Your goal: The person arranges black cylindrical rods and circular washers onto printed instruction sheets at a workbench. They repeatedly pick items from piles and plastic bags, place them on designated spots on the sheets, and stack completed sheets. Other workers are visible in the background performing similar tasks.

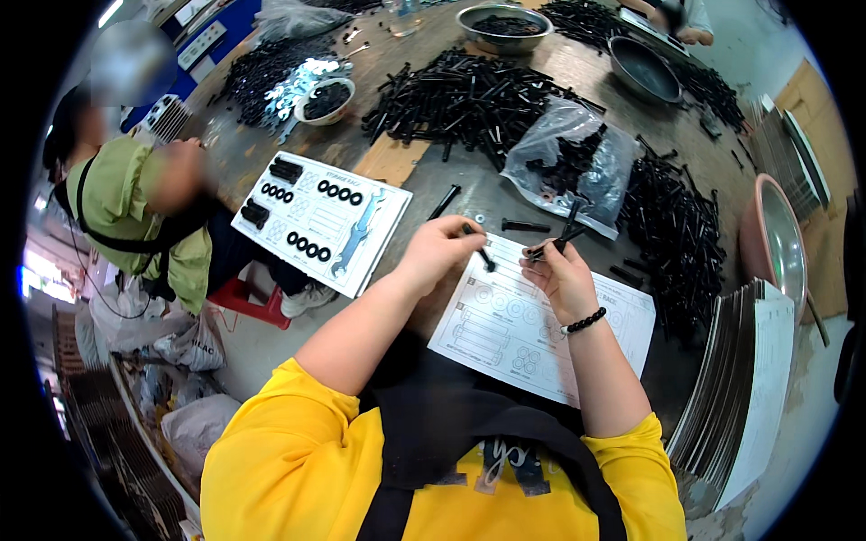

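My left hand (438, 251) pinches one black bolt (487, 260) at its fingertips, over the far left corner of a white printed card (492, 356). Several black bolts (572, 225) stick out from the closed fingers of my right hand (566, 281), which is above the same card. Line drawings of parts cover the card, and my right hand and forearm hide some of it. Just beyond my hands, a loose black bolt (445, 200) and another bolt (525, 225) lie on the table, with a small light-coloured nut or washer (480, 218) between them.
A clear plastic bag (541, 162) of black parts lies beyond my right hand, between heaps of bolts (469, 95). At left is a card with packed parts and a wrench (358, 233); a person in green (122, 194) sits there. Stacked cards (735, 388) and a pink basin (763, 243) stand right.
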{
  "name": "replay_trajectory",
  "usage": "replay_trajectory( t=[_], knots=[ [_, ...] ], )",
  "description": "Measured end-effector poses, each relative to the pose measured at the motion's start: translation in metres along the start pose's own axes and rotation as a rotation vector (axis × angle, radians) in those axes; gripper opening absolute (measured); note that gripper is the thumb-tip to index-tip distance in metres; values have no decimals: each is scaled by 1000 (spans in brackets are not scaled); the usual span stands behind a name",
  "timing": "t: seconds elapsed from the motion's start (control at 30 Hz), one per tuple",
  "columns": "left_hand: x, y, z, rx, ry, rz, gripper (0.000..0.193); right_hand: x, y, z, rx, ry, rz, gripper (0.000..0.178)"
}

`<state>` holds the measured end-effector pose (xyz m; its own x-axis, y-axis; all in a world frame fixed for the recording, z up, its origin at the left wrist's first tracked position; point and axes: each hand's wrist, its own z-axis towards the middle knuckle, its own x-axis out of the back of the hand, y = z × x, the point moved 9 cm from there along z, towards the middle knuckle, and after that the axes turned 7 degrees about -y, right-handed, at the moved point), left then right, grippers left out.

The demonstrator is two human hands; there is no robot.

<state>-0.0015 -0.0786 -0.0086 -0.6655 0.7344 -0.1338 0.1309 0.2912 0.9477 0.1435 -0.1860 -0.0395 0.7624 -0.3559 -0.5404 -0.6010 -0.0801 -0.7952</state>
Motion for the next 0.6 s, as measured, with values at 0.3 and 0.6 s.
replay_trajectory(
  t=[0.3, 0.6],
  knots=[
    [-36, 4, 15, -96, -36, 202, 18, -5, -10, -28, -16, -24, -406, 12],
    [-60, 7, 81, -252, -29, 1392, 22, 22, -16, -56, 3, 136, -334, 15]
  ],
)
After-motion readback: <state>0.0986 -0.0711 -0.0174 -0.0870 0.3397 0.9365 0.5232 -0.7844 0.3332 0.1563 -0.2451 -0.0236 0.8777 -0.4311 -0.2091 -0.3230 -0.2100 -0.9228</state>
